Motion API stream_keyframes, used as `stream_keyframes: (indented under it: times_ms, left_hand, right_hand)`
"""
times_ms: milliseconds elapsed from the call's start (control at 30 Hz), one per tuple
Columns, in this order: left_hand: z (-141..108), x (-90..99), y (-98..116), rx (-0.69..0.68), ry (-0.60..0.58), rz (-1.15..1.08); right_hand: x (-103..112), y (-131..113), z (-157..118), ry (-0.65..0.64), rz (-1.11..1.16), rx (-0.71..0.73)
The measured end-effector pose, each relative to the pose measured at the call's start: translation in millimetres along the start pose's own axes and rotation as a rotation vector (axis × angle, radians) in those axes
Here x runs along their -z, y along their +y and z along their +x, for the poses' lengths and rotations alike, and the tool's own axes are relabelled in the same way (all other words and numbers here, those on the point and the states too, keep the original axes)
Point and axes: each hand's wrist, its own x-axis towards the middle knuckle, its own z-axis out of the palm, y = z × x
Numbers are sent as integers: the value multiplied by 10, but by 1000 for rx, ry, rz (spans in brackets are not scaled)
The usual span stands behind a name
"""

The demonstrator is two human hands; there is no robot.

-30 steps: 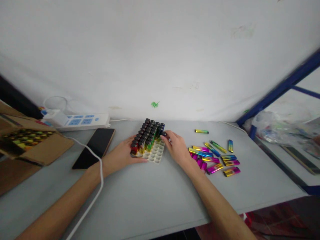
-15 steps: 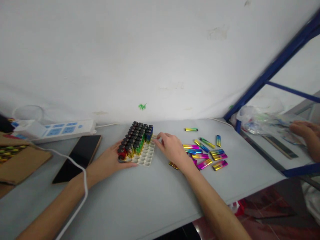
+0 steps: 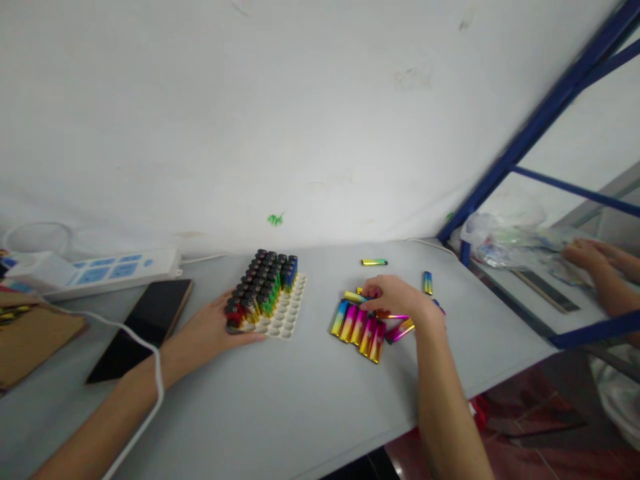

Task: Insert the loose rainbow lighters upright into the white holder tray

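- Grey table [image 3: 300,400] against white wall.
- Left hand [image 3: 207,330] flat, steadying tray [image 3: 283,317] of upright lighters [image 3: 263,283].
- Right hand [image 3: 395,297] curled over loose lighters [image 3: 357,327]; grasp unclear.

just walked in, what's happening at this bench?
A person works at a grey table with bare hands. The left hand rests against the near end of a white tray, partly filled with upright lighters; its right-hand slots are empty. The right hand lies over a cluster of loose iridescent lighters lying flat. Whether it grips one is unclear. Another person's hand is at the next bench.
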Motion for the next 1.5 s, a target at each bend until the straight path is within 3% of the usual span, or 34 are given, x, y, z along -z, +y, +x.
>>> stream_keyframes:
  times_ms: [133, 233, 400, 567, 700, 833, 933, 1133, 1300, 1500]
  left_hand:
    - [13, -51, -91, -26, 28, -2]
    - [14, -66, -111, -38, 33, -5]
    - [3, -20, -24, -43, 23, -40]
    - [3, 2, 28, -39, 15, -60]
    - [12, -7, 31, -29, 26, -85]
    - [14, 16, 68, -26, 17, -84]
    - [6, 38, 102, -13, 23, -92]
    - [0, 9, 69, -25, 12, -115]
    - [-7, -6, 43, -60, -2, -100]
    - [-9, 44, 115, -46, 4, -116]
  right_hand:
    - [-60, -117, 77, 100, -45, 95]
    - [-89, -230, 99, 217, 54, 142]
    - [-224, -465, 207, 285, 246, 257]
    - [-423, -696, 311, 268, 656, 270]
    - [-550, -886, 306, 149, 970, 236]
    - [-665, -1018, 326, 87, 1118, 204]
    - [-759, -1028, 379, 174, 1050, 174]
    - [-902, -972, 385, 513, 633, 93]
    - [-912, -1038, 345, 564, 484, 60]
    - [-909, -1090, 344, 525, 467, 65]
